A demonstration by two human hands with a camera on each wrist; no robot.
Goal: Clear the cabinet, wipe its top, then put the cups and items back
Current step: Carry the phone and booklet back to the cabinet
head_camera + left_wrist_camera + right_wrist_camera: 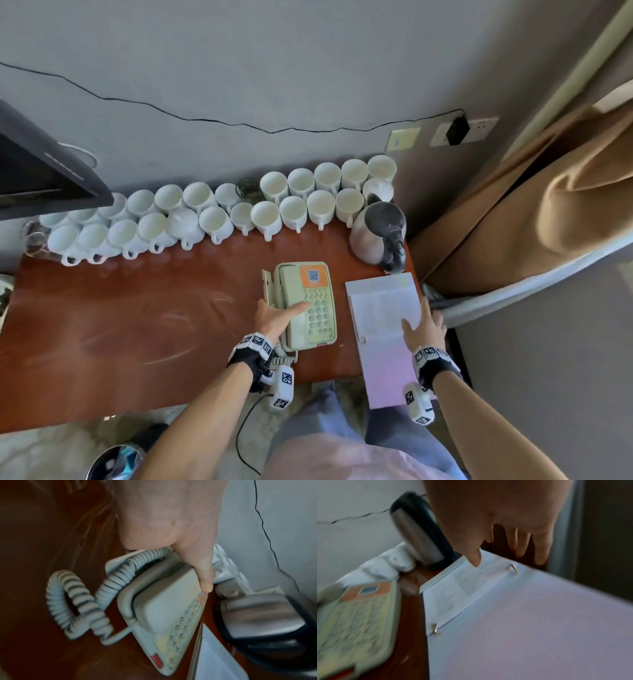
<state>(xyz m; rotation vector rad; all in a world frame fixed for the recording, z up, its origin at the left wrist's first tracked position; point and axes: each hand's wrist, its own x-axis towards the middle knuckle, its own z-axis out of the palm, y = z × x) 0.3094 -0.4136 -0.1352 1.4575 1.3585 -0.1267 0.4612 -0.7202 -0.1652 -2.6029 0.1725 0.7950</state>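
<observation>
A: What is the left hand (274,317) doing?

B: It is holding the phone (306,305). The thumb is lying on top of the handset and the other fingers are curling round its left side. The phone is sitting on the brown cabinet top (120,325), near the front. Its curly cord (77,605) is lying loose beside it.

A: And the right hand (424,329)?

B: It is lying on the open ring folder (383,329), just to the right of the phone. The fingers are looking straight and spread, with the thumb touching the printed page. They are reaching past the right edge of the folder, and I cannot tell if they are gripping it. The near end of the folder is sticking out over the front edge of the cabinet.

A: Where are the cups (219,212)?

B: The white cups are standing in two rows along the back, by the wall. The metal kettle (378,234) is standing at the right end, just behind the folder.
</observation>
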